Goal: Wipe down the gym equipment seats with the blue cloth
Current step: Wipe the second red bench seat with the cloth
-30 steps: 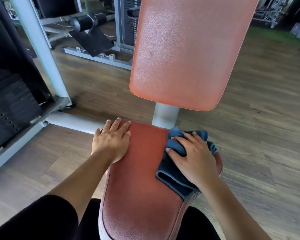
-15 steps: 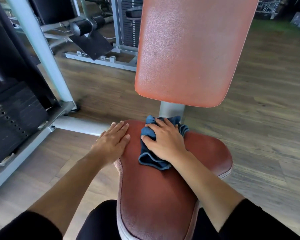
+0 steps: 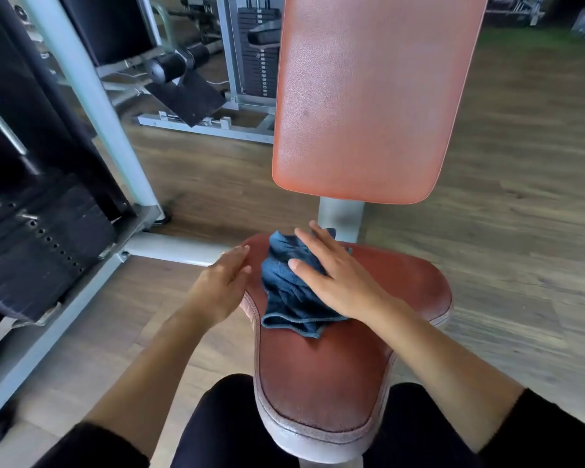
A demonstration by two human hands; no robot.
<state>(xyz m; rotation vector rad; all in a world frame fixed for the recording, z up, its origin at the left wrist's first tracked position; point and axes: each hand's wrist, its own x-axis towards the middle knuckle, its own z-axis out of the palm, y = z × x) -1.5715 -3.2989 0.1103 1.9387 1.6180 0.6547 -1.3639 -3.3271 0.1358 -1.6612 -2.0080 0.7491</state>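
Pressing down on the crumpled blue cloth (image 3: 293,298) with the right hand (image 3: 338,278), palm on top, fingers spread and nearly straight, not curling round it. Keeping the cloth bunched near the far left corner of the red seat (image 3: 335,376), close to its far edge and just in front of the grey post (image 3: 341,214) carrying the upright red backrest (image 3: 368,96). Resting the left hand (image 3: 222,288) against the seat's left edge, just beside the cloth, fingers straight and together, gripping nothing; blurring slightly there, so not telling whether touching the cloth. Straddling the seat's near end in black trousers (image 3: 223,430). Sharing the wooden floor (image 3: 520,197) with a black weight stack (image 3: 41,241) in a grey frame (image 3: 92,106) off to the left.
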